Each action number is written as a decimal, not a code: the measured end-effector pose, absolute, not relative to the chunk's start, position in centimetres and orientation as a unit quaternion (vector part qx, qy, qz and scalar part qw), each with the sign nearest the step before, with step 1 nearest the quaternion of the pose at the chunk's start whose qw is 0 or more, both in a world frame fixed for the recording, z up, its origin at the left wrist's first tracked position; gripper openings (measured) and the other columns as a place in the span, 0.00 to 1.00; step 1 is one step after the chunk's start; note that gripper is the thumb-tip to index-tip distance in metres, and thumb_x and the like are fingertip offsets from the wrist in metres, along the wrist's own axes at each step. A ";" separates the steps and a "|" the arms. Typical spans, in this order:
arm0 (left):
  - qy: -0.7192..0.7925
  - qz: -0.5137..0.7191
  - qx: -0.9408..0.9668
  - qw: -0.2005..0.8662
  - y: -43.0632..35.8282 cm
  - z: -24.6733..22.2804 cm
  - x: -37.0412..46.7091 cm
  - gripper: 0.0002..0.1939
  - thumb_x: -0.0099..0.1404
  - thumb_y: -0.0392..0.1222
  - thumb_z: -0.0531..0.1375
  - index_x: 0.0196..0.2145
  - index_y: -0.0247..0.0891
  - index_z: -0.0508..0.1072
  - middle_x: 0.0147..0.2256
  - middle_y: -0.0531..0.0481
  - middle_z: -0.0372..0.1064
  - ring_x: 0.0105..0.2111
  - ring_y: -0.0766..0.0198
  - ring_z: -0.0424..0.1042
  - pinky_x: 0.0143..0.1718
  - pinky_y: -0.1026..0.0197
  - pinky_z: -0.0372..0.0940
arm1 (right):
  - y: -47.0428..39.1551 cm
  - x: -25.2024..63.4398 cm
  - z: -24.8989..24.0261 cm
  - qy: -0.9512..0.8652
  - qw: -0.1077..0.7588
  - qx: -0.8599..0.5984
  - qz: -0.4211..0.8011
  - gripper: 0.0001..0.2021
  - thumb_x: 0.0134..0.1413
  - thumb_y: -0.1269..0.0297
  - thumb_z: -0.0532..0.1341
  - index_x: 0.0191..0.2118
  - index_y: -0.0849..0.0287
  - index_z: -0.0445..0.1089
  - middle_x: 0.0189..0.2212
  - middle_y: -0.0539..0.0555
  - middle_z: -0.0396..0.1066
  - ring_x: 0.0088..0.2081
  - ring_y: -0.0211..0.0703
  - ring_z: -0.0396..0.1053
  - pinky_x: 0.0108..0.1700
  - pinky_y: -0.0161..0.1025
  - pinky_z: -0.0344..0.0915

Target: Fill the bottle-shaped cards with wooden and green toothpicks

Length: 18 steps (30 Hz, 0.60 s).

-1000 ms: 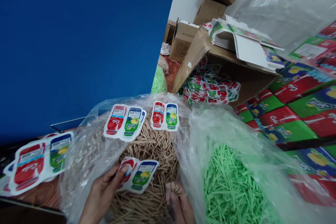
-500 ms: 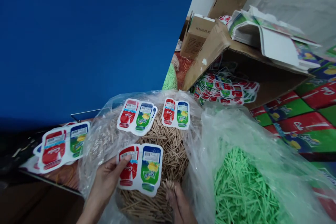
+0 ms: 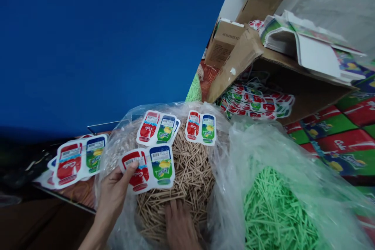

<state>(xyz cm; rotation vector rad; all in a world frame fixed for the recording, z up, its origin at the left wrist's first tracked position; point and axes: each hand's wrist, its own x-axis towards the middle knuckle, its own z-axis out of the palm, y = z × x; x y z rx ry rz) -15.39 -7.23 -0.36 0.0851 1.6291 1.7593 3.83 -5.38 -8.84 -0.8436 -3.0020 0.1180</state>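
My left hand (image 3: 115,189) pinches a white-edged printed card (image 3: 159,166) between thumb and fingers. The card shows a red Cola cup beside a blue and green Sprite one. Below it, my right hand (image 3: 180,224) reaches palm down into a heap of short brown sticks (image 3: 195,168), fingers stretched, their tips buried among the sticks. A clear plastic bag (image 3: 114,140) surrounds this heap. Two similar cards, an overlapping pair (image 3: 156,127) and a single card (image 3: 200,127), lie at its far side.
More cards (image 3: 68,164) rest in a pile at the left. Green sticks (image 3: 278,211) fill another clear bag at the right. Behind, an open carton (image 3: 310,82) holds many cards. A blue panel (image 3: 102,47) rises at the far left, with printed boxes (image 3: 348,140) at right.
My left hand has moved the card slightly up and left. My right hand, which pinched a small bunch of brown sticks, has moved left and now has its fingers in the heap.
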 end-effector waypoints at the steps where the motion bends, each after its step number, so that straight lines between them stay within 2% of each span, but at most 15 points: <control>1: 0.632 0.682 0.031 0.368 -7.3 -0.4 -15.2 0.16 0.46 0.47 0.70 0.31 0.37 0.78 0.25 0.53 0.79 0.28 0.55 0.78 0.28 0.61 0.73 | -5.4 3.6 -8.7 -0.963 0.008 -0.269 0.032 0.21 0.39 0.82 0.53 0.42 0.64 0.69 0.39 0.68 0.73 0.35 0.58 0.70 0.36 0.52 0.66; 5: 0.612 0.676 0.017 0.411 -7.6 0.2 -14.7 0.18 0.46 0.50 0.70 0.31 0.36 0.77 0.25 0.51 0.79 0.27 0.55 0.78 0.27 0.60 0.72 | -5.4 3.4 -7.8 -0.961 -0.019 -0.274 0.017 0.17 0.37 0.82 0.55 0.37 0.63 0.71 0.36 0.67 0.74 0.32 0.57 0.71 0.33 0.50 0.67; 9: 0.606 0.655 0.043 0.450 -7.9 1.4 -14.6 0.16 0.44 0.49 0.71 0.29 0.37 0.78 0.23 0.52 0.78 0.25 0.57 0.77 0.26 0.62 0.72 | -4.6 5.0 -6.9 -0.947 0.010 -0.316 0.063 0.15 0.38 0.84 0.55 0.31 0.60 0.70 0.29 0.59 0.74 0.31 0.52 0.71 0.33 0.44 0.67; 14: 0.646 0.606 0.103 0.453 -7.9 1.5 -13.6 0.14 0.43 0.50 0.71 0.23 0.37 0.79 0.21 0.53 0.77 0.23 0.60 0.75 0.25 0.63 0.71 | -2.3 8.4 -5.2 -0.906 -0.008 -0.337 0.255 0.15 0.45 0.82 0.52 0.35 0.57 0.69 0.33 0.55 0.74 0.36 0.46 0.73 0.36 0.34 0.65; 16: 0.657 0.598 0.121 0.442 -7.8 0.7 -12.9 0.15 0.43 0.51 0.70 0.25 0.37 0.80 0.21 0.53 0.77 0.23 0.61 0.74 0.24 0.65 0.69 | -1.6 9.5 -4.5 -0.864 0.020 -0.363 0.348 0.12 0.50 0.77 0.52 0.36 0.57 0.69 0.34 0.55 0.74 0.37 0.46 0.72 0.38 0.35 0.65; 18: 0.671 0.583 0.132 0.439 -7.7 -0.3 -12.2 0.15 0.44 0.51 0.69 0.27 0.37 0.80 0.20 0.54 0.74 0.20 0.64 0.71 0.19 0.68 0.66 | -1.3 10.4 -3.6 -0.790 0.062 -0.383 0.474 0.08 0.56 0.67 0.53 0.37 0.56 0.69 0.29 0.53 0.73 0.33 0.44 0.71 0.36 0.35 0.64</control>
